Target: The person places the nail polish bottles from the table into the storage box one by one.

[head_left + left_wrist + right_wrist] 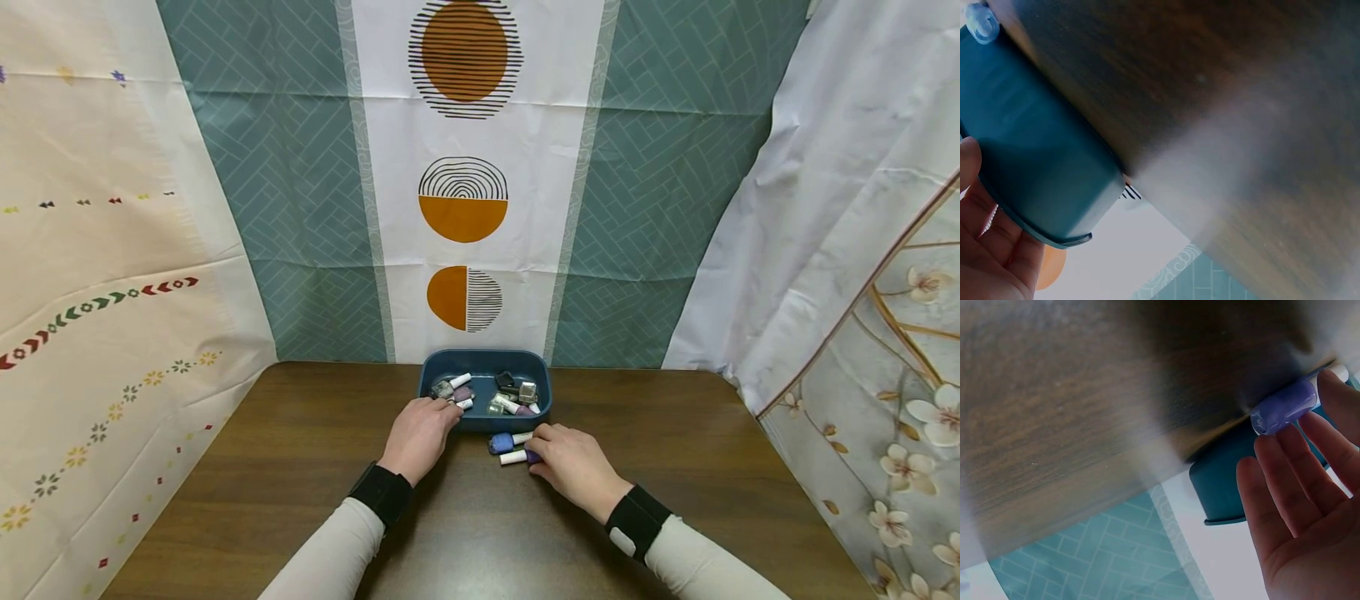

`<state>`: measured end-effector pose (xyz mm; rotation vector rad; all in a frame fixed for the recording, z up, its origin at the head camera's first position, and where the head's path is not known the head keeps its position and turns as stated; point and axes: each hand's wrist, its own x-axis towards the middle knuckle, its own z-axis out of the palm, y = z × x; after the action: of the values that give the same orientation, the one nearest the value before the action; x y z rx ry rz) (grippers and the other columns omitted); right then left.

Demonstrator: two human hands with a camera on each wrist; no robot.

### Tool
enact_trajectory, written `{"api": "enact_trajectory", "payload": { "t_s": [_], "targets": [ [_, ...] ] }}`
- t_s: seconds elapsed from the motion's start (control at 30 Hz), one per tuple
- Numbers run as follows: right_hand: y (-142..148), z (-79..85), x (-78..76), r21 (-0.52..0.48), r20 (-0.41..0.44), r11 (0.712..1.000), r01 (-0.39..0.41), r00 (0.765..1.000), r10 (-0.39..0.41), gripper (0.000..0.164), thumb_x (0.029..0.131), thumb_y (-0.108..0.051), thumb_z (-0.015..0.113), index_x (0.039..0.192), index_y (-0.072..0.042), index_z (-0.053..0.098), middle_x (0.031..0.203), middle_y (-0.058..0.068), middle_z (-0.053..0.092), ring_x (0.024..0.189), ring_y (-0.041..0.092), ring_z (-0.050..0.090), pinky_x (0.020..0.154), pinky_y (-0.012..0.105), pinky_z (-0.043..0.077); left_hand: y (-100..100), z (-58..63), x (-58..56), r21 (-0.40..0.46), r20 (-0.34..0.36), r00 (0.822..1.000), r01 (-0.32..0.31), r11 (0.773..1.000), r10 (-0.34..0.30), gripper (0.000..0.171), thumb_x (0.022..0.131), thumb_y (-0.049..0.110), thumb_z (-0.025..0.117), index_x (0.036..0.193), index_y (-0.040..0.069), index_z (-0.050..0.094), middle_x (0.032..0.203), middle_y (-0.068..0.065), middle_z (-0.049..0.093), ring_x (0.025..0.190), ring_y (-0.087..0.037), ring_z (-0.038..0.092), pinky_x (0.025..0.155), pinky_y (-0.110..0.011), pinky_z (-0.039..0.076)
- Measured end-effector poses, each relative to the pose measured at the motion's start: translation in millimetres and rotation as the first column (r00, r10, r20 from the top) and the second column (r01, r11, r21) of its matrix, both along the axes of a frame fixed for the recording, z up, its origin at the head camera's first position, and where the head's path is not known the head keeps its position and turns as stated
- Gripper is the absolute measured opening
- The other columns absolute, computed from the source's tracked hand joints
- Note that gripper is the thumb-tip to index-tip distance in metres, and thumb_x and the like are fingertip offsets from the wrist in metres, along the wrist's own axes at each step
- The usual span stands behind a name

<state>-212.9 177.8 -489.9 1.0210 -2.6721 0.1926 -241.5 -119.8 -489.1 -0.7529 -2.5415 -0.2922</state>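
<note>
My left hand (422,435) holds the front left of a dark blue bin (489,423). In the left wrist view, the thumb (967,161) overlaps the rim, and the other fingers go behind it, their tips hidden. Just in front of the bin, my right hand (576,467) pinches a purple nail polish bottle (1286,407) with a white cap between thumb and fingers. That bottle lies sideways, its cap (513,457) pointing left in the head view. Right behind it lies a blue nail polish bottle (502,443), also white-capped, close to the bin's front wall.
Inside the bin, a left group holds white-capped bottles and a mauve bottle (464,393). The right group has a clear square-topped bottle (528,392), a black one (505,380) and others. The brown wooden table (315,467) ends at hanging cloths (315,317) behind the bin.
</note>
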Motion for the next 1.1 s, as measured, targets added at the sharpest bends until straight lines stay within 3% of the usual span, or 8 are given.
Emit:
{"api": "enact_trajectory", "payload": {
  "t_s": [0.6,1.1],
  "targets": [
    [2.3,-1.1,0.7,0.01,0.051,1.0,0.003,0.999,-0.003,0.03,0.088,-0.024,0.097,0.111,-0.017,0.078,0.099,-0.006,0.072,0.086,0.012,0.063,0.074,0.032,0.059,-1.2,-1.8,-0.4,0.013,-0.03,0.999,0.015,1.0,-0.014,0.005,0.1,0.009,0.082,0.104,0.01,0.081,0.094,-0.002,0.077,0.084,-0.026,0.068,0.09,-0.043,0.06],
    [2.6,-3.5,1.8,0.011,0.055,1.0,-0.013,0.998,0.013,0.029,0.09,-0.025,0.095,0.111,-0.015,0.079,0.094,-0.006,0.072,0.082,0.011,0.063,0.071,0.032,0.057,-0.5,-0.8,0.0,0.014,-0.009,1.0,0.0,1.0,0.0,0.006,0.1,0.009,0.082,0.106,0.009,0.082,0.096,-0.003,0.077,0.084,-0.025,0.067,0.091,-0.043,0.059]
  ]
}}
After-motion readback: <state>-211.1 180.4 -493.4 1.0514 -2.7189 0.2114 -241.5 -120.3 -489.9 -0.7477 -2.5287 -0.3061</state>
